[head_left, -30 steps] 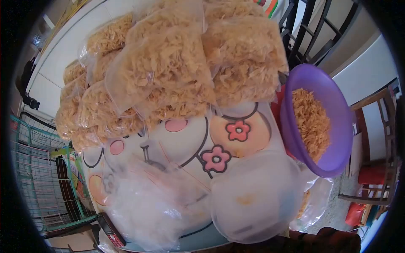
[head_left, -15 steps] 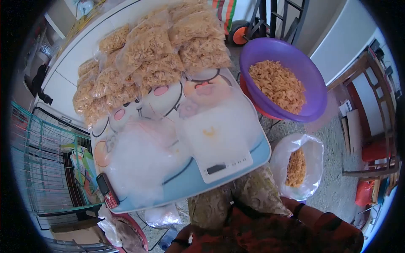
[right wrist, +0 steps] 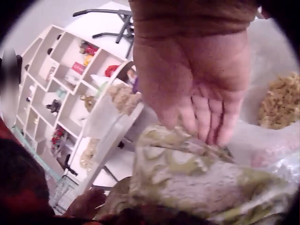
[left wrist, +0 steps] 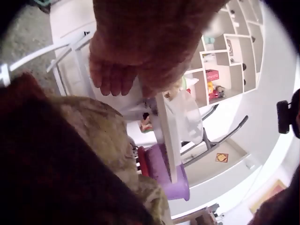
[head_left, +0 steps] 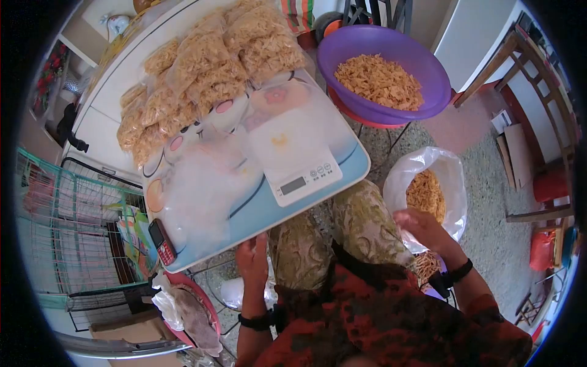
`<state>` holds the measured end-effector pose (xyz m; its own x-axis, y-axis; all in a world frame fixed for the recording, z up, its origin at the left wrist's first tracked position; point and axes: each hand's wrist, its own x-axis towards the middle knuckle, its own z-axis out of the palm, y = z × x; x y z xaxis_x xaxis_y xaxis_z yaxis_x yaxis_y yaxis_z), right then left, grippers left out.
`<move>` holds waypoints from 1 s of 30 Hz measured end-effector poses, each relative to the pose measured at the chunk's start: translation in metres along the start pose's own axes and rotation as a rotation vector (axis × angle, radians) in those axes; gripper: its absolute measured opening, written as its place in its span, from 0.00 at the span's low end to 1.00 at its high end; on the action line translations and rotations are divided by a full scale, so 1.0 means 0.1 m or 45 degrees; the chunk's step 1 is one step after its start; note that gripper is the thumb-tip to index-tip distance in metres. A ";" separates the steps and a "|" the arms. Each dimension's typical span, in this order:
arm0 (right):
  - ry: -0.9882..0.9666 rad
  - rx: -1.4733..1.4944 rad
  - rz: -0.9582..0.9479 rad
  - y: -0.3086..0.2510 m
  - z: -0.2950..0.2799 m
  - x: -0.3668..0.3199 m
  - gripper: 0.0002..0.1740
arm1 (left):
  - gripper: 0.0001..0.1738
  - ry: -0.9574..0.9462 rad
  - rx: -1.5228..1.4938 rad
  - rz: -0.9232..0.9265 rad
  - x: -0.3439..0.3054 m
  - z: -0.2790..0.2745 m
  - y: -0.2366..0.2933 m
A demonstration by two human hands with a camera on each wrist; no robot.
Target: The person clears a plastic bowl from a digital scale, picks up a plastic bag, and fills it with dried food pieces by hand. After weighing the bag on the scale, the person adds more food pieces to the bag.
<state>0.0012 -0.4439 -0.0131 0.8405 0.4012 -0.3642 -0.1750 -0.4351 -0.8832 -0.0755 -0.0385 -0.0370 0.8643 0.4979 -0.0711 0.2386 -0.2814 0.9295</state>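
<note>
My left hand (head_left: 252,257) hangs by the table's front edge, beside my left knee, with nothing in its grasp. In the left wrist view its fingers (left wrist: 112,80) are fairly straight. My right hand (head_left: 423,226) is beside my right knee, at the rim of a white plastic sack (head_left: 454,202) of dry tan shreds (head_left: 426,189). The right wrist view shows that palm (right wrist: 206,61) bare, its fingers relaxed near the patterned trouser leg (right wrist: 187,173). On the table, a white kitchen scale (head_left: 306,189) is partly covered by a clear plastic bag (head_left: 284,137).
Filled clear bags (head_left: 211,61) are stacked at the table's back. Thin clear bags (head_left: 195,196) spread over its left part, near a mobile phone (head_left: 162,241). A purple basin (head_left: 431,67) of shreds stands right of the table; a wire cage (head_left: 73,226) stands left.
The head view has swung back and down, bringing the scale's front, both knees and both hands into sight. The arms have come forward from the lower edge.
</note>
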 end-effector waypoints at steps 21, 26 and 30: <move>0.195 -0.537 -1.052 -0.34 0.82 0.46 0.09 | 0.21 0.032 -0.117 0.428 -0.15 -0.03 1.08; 0.180 -0.570 -1.032 -0.40 0.78 0.50 0.09 | 0.16 0.036 -0.405 0.263 0.38 0.16 1.19; 0.007 -0.502 -0.876 -0.49 0.59 0.50 0.08 | 0.14 0.064 -0.632 0.143 0.68 0.29 1.17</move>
<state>0.0212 -0.3552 -0.0055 0.6967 0.6801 0.2282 0.5785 -0.3445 -0.7393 0.0240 -0.0617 0.0564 0.8474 0.5290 0.0448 -0.1039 0.0824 0.9912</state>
